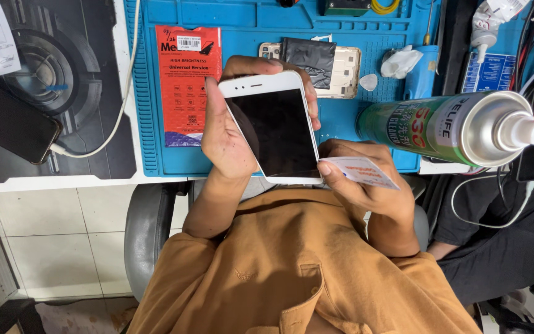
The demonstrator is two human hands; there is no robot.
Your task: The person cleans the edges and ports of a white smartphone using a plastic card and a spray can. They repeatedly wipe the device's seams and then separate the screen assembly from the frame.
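My left hand (224, 133) grips a white-framed smartphone (276, 127) with a dark screen, fingers wrapped round its top and left edges, screen facing up. My right hand (366, 182) sits just right of the phone's lower corner and pinches a small white and red card (363, 170) between thumb and fingers. The card's near end touches or almost touches the phone's lower right edge. Both hands hover over the front edge of a blue work mat (353, 120), above my orange shirt.
A red flat package (188, 83) lies on the mat at left. Behind the phone lies an opened phone body with a black battery (316, 65). A green spray can (458, 127) lies at right. A black phone (7, 120) and white cable (122, 105) lie far left. A person in black sits at right.
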